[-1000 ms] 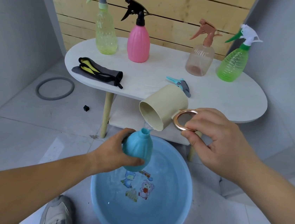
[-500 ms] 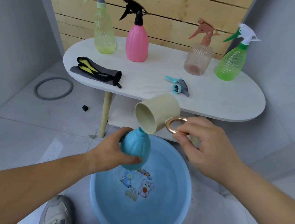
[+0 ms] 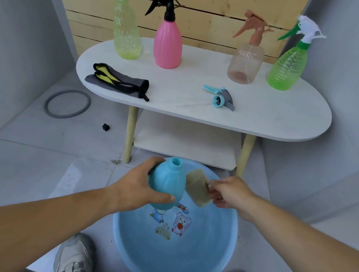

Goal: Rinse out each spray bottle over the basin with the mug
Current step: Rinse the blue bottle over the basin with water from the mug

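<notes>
My left hand (image 3: pixel 136 189) grips a light blue spray bottle (image 3: pixel 167 183) with no spray head, its open neck pointing up, above the blue basin (image 3: pixel 223 252) on the floor. Right beside the bottle, my right hand (image 3: pixel 230 194) holds the beige mug (image 3: pixel 197 189) by its handle, low over the basin. The bottle's blue spray head (image 3: pixel 220 97) lies on the white table (image 3: pixel 265 118). At the table's back stand several capped bottles: yellow-green (image 3: pixel 126 29), pink (image 3: pixel 168 42), clear peach (image 3: pixel 246 58) and green (image 3: pixel 287 65).
Grey and yellow gloves (image 3: pixel 117 80) lie on the table's left side. A grey ring (image 3: pixel 67 103) and a small black piece (image 3: pixel 106 126) lie on the tiled floor at left. My shoes (image 3: pixel 74 258) flank the basin. A shelf (image 3: pixel 186 143) sits under the tabletop.
My right hand has brought the mug down from its tilted position above the bottle's neck to beside the bottle, close over the basin. The bottle stays in my left hand.
</notes>
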